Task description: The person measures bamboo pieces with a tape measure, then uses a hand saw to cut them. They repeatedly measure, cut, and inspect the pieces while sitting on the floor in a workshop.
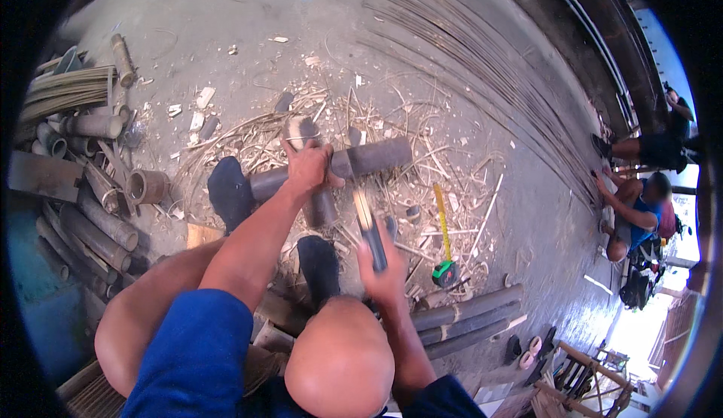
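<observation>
- Right, left hand is clamped over a short bamboo piece, fingers curled around it, not spread; contact of each fingertip can't be told.
- Short piece lies crosswise over a longer dark bamboo tube, in the middle of the work area; its far end shows pale beyond the knuckles.
- Right hand has fingers closed around the handle of a bladed tool; part dark, part pale wood. Hand slightly blurred, exact finger placement can't be told.
- Tool's dark blade points away from the person, near the left hand, over the long tube. Can't tell whether the edge touches bamboo.
- Two dark-covered feet: one just beside the tube's left end, the other nearer the body.
- Pale shavings litter the floor around the work.
- Tape measure, green and black, right of the right hand, yellow tape pulled out.
- Bamboo poles lie together at lower right; more bamboo stacked at left.
- Two other people at far right, well apart.
</observation>
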{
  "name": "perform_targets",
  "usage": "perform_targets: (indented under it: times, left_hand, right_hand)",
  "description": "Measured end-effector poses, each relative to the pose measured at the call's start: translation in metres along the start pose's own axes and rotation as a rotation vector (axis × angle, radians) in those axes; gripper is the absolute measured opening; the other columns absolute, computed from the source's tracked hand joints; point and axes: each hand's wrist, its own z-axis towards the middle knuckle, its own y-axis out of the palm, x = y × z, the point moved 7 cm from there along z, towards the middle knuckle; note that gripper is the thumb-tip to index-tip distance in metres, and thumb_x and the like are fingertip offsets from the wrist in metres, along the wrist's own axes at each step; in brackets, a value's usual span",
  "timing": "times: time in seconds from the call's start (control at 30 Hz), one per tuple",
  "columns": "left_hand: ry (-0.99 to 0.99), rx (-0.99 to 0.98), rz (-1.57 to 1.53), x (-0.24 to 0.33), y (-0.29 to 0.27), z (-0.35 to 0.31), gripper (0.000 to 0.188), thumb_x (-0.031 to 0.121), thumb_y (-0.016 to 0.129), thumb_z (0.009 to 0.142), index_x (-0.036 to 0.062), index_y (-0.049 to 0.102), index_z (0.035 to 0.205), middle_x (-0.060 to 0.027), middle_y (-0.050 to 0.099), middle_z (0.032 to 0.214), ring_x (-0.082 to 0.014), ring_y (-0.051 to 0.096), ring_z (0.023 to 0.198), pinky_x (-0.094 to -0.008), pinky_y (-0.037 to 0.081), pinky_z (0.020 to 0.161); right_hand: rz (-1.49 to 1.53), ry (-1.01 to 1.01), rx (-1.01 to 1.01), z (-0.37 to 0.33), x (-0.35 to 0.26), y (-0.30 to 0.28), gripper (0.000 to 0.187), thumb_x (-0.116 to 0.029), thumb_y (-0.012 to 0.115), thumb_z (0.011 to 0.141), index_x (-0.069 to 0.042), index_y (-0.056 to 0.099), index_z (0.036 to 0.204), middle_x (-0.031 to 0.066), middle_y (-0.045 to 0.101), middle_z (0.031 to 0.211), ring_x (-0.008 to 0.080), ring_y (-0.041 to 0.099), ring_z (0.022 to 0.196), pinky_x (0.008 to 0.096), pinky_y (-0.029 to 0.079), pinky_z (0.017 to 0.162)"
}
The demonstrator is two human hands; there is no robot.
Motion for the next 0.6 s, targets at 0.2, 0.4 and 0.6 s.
perform_targets:
  times: [0.2, 0.4, 0.6]
  left_hand:
    - [0.033, 0.029, 0.060, 0.003, 0.005, -0.003, 0.075, 0.052, 0.090, 0.059, 0.0110, 0.067, 0.118, -0.0103, 0.072, 0.115, -0.0280, 0.056, 0.129, -0.0814, 0.010, 0.112]
    - [0.009, 0.026, 0.035, 0.003, -0.002, -0.004, 0.079, 0.052, 0.091, 0.056, 0.0104, 0.066, 0.118, -0.0109, 0.073, 0.110, -0.0293, 0.057, 0.128, -0.0823, 0.008, 0.112]
    - [0.010, 0.019, 0.012, 0.004, -0.002, -0.006, 0.074, 0.048, 0.092, 0.058, 0.0111, 0.067, 0.117, -0.0105, 0.071, 0.115, -0.0294, 0.056, 0.129, -0.0817, 0.008, 0.113]
  right_hand:
    - [-0.009, 0.022, -0.020, -0.100, -0.007, -0.043, 0.057, -0.024, 0.064, 0.096, 0.001, 0.051, 0.146, 0.0213, 0.073, 0.110, 0.0330, 0.076, 0.094, 0.0384, 0.059, 0.079]
    - [0.060, -0.012, 0.010, 0.017, 0.012, 0.012, 0.055, -0.022, 0.064, 0.095, -0.003, 0.052, 0.145, 0.0187, 0.072, 0.090, 0.0293, 0.075, 0.076, 0.0387, 0.058, 0.069]
    - [0.001, 0.112, -0.040, -0.086, -0.001, -0.039, 0.056, -0.017, 0.066, 0.093, -0.001, 0.052, 0.145, 0.0228, 0.073, 0.114, 0.0325, 0.075, 0.103, 0.0369, 0.059, 0.087]
